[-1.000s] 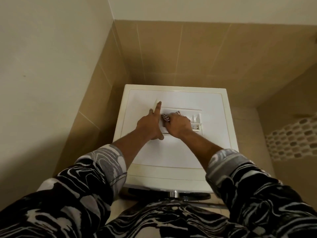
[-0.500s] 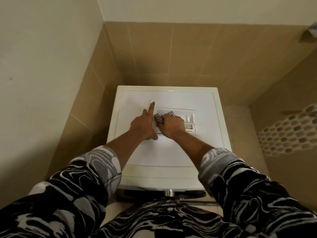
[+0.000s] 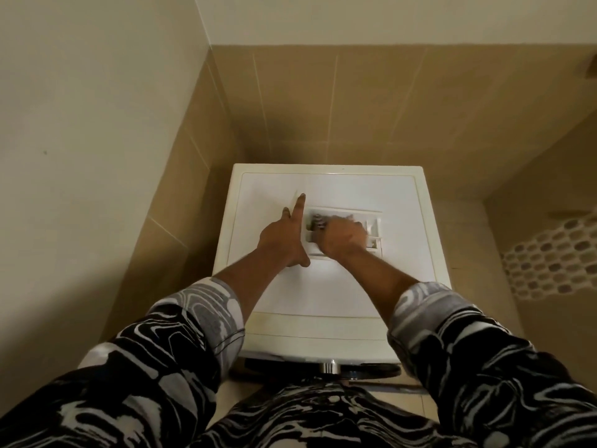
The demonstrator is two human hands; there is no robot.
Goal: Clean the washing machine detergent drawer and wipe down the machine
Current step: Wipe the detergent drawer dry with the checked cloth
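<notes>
Detergent drawer point(image 3: 371, 218) lying on the washing machine point(image 3: 323, 295) top, near its middle. Right hand point(image 3: 344, 238) over it, blurred, fingers curled round a striped cloth point(image 3: 318, 221) pushed into a compartment. Left hand point(image 3: 285, 239) flat on the machine top, touching the drawer, fingers straight, holding nothing. Tiled wall point(image 3: 323, 108) behind the machine.

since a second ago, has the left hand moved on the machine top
No. The left hand keeps its index finger along the left edge of the detergent drawer, thumb at its near corner; only the camera shifted.
</notes>
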